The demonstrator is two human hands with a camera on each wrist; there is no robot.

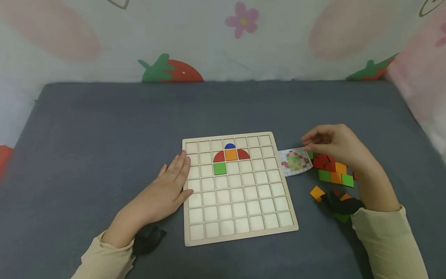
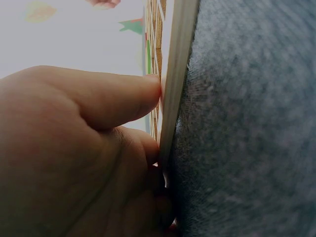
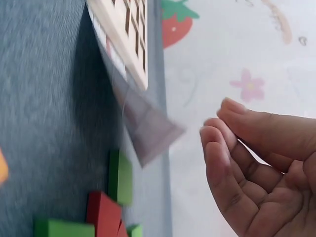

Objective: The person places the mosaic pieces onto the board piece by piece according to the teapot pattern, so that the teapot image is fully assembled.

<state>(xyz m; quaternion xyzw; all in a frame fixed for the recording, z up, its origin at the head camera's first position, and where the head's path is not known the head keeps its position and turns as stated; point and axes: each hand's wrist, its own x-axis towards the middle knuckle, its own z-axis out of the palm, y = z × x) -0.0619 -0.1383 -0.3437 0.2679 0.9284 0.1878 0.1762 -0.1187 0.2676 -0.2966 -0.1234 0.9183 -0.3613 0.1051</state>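
A wooden grid board (image 1: 241, 236) lies on the dark cloth. In its upper cells sit a blue half-round tile (image 1: 230, 146), an orange square tile (image 1: 230, 155), two red quarter-round tiles (image 1: 219, 156) and a green square tile (image 1: 220, 168). My left hand (image 1: 165, 193) rests on the board's left edge, fingers extended, the thumb (image 2: 123, 96) touching the rim. Above the curled-up outer end of a printed pattern card (image 1: 296, 162) hovers my right hand (image 1: 334, 145), its fingers loosely bent. Nothing shows between its thumb and fingertips (image 3: 215, 136). The card's inner end meets the board's right edge.
Red, orange and green tiles (image 1: 325, 176) lie grouped right of the card, partly beneath my right hand. Nearer the front, an orange tile (image 1: 317, 193) and several others are partly hidden by a black strap (image 1: 341, 204) at the right wrist. A patterned cloth (image 1: 278, 50) hangs behind the table.
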